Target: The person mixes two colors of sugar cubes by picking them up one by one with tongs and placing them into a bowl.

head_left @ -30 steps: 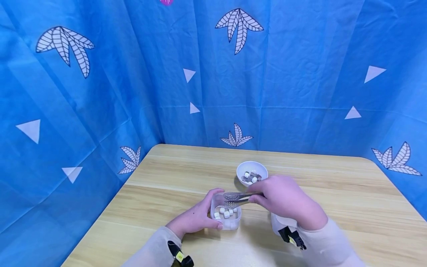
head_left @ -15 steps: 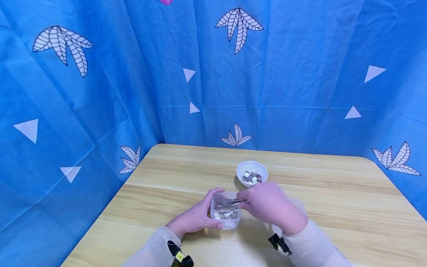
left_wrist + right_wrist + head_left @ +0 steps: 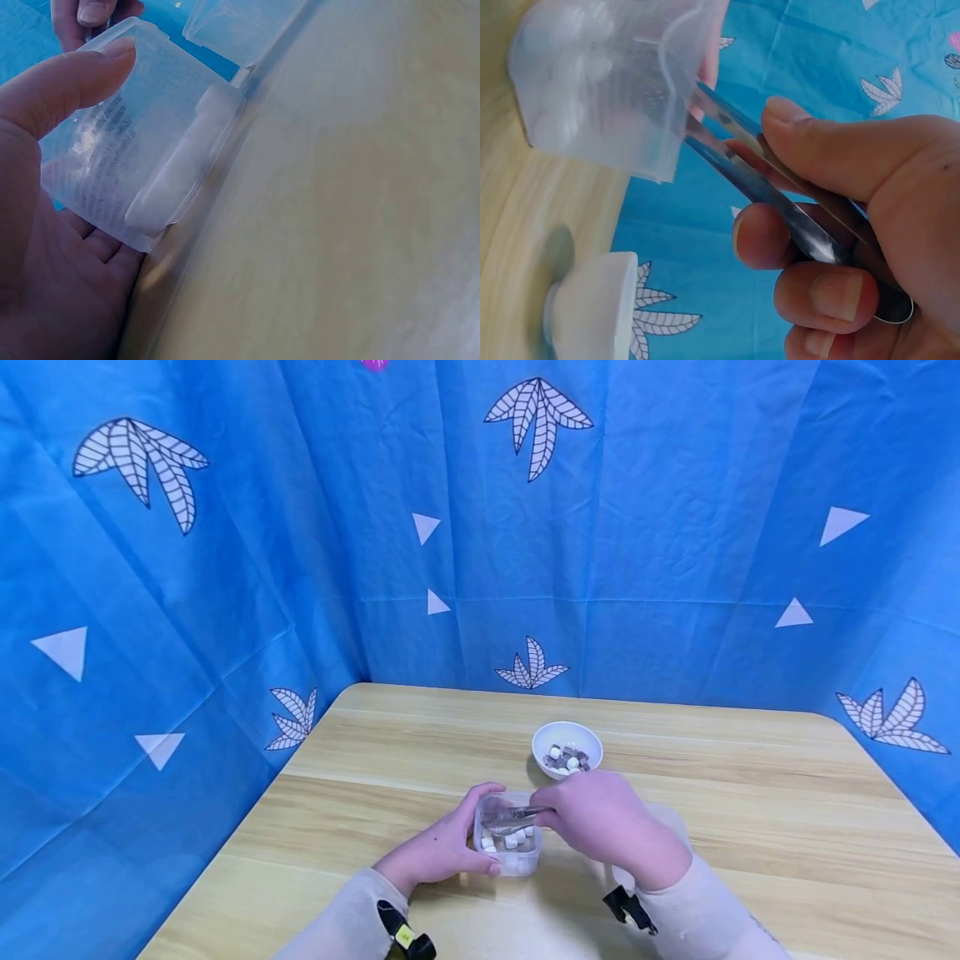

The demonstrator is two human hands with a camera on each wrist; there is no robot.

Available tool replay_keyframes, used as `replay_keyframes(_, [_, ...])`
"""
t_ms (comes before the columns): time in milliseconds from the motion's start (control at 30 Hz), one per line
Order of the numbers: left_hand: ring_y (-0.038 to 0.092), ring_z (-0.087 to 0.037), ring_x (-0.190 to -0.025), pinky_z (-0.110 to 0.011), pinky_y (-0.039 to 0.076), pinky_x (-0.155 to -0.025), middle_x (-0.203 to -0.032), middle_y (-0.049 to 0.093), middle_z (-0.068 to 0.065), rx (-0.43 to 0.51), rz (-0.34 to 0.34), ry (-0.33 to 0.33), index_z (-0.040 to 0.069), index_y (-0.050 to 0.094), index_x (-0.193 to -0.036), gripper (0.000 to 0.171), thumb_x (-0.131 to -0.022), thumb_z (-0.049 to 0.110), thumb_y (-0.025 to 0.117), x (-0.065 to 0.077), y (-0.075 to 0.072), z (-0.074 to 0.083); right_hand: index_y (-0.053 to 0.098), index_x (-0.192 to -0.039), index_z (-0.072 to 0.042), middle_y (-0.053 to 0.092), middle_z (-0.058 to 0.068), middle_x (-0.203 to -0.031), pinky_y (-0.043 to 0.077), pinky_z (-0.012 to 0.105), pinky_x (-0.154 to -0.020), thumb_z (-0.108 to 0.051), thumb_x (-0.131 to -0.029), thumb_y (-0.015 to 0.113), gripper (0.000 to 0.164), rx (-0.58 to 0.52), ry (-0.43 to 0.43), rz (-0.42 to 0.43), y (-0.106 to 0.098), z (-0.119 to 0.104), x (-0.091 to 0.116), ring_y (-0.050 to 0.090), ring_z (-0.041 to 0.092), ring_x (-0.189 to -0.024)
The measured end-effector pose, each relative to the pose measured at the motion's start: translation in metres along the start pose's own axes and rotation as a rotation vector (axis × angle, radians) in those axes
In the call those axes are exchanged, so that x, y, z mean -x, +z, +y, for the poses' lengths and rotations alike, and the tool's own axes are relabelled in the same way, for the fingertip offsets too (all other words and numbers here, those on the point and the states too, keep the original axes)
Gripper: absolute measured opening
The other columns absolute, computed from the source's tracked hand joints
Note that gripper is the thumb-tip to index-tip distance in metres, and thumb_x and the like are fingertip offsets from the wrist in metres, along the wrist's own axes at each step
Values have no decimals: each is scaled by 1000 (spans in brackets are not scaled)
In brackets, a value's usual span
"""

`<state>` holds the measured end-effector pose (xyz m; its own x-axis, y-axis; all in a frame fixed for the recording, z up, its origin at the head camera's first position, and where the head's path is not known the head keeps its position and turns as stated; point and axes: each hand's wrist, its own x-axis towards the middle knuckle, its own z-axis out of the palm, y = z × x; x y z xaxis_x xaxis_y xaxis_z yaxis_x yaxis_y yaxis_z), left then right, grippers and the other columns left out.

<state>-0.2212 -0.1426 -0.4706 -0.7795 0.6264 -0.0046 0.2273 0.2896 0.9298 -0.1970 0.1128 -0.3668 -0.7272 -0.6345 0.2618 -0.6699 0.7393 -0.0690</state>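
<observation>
My left hand (image 3: 442, 847) grips a clear plastic container (image 3: 517, 865) from its left side, thumb at the near wall and fingers round the far side. Several small white cubes (image 3: 512, 841) lie on its floor; through the wall in the left wrist view they appear as a pale row. Metal tongs (image 3: 802, 225) are in my right hand (image 3: 600, 822), squeezed between thumb and curled fingers. Their perforated tips reach inside the container above the cubes, close together. Whether a cube is between the tips, I cannot tell.
Behind the container stands a white bowl (image 3: 567, 728) with grey-brown and white cubes in it. A second clear container (image 3: 670, 818) sits to the right, partly hidden by my right forearm. Blue curtain (image 3: 480, 527) hangs behind and left of the wooden table (image 3: 420, 735).
My right hand has moved left and lowered the tongs from above the rim into the container, and the tips have come closer together. My left hand and the bowl stay put.
</observation>
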Motion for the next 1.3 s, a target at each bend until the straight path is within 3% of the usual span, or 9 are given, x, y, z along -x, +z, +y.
replay_keyframes(267, [57, -18, -121, -34, 42, -106, -142, 49, -2, 8, -13, 23, 24, 19, -157, 104, -77, 20, 84, -1, 0, -1, 77, -95, -31, 65, -20, -78, 42, 29, -50, -30, -91, 76, 4, -72, -10, 20, -16, 7, 5, 52, 3, -60])
replay_keyframes(367, [55, -20, -124, -40, 37, -111, -144, 48, -1, 13, -8, 6, 30, 20, -156, 104, -77, 21, 86, -1, 1, -1, 79, -103, -29, 71, -16, -87, 50, 32, -56, -28, -92, 76, 12, -73, -15, 55, -22, 13, 8, 63, 7, -69])
replay_keyframes(500, [46, -24, -134, -50, 29, -115, -150, 44, -3, -49, 27, -35, 39, 20, -155, 104, -76, 29, 87, 0, 2, 0, 79, -109, -26, 74, -13, -95, 55, 36, -63, -27, -92, 76, 17, -70, 1, 99, -28, 25, 11, 69, 12, -77])
replay_keyframes(600, [44, -24, -134, -49, 31, -112, -150, 42, -5, -96, 46, -48, 39, 21, -154, 103, -75, 32, 86, 1, 2, 0, 78, -110, -23, 74, -10, -96, 57, 39, -65, -25, -93, 75, 18, -60, 23, 119, -31, 36, 13, 71, 15, -79])
replay_keyframes(733, [47, -21, -129, -45, 35, -109, -147, 44, -3, -102, 46, -46, 41, 23, -153, 101, -75, 32, 86, 1, 1, 0, 78, -109, -24, 74, -12, -93, 54, 38, -60, -25, -93, 75, 16, -25, 63, 140, -33, 47, 15, 69, 13, -76])
replay_keyframes(967, [47, -23, -129, -47, 34, -110, -147, 44, -5, -96, 44, -37, 37, 23, -154, 102, -75, 32, 87, 1, 0, 1, 78, -104, -24, 67, -14, -80, 39, 32, -49, -26, -93, 74, 11, -16, 203, 132, -31, 61, 14, 50, 8, -61])
replay_keyframes(1133, [46, -23, -130, -48, 34, -111, -148, 43, -4, -105, 46, -56, 36, 23, -154, 102, -75, 31, 86, 1, 1, 2, 78, -102, -23, 65, -13, -76, 37, 33, -46, -29, -94, 73, 12, 1, 289, 108, -28, 68, 15, 51, 11, -60])
replay_keyframes(1300, [44, -22, -132, -48, 32, -111, -149, 42, -2, -100, 49, -70, 36, 23, -155, 102, -75, 30, 86, 1, 1, 2, 78, -101, -23, 62, -13, -73, 36, 34, -46, -29, -94, 72, 11, 5, 317, 86, -29, 70, 17, 50, 12, -60])
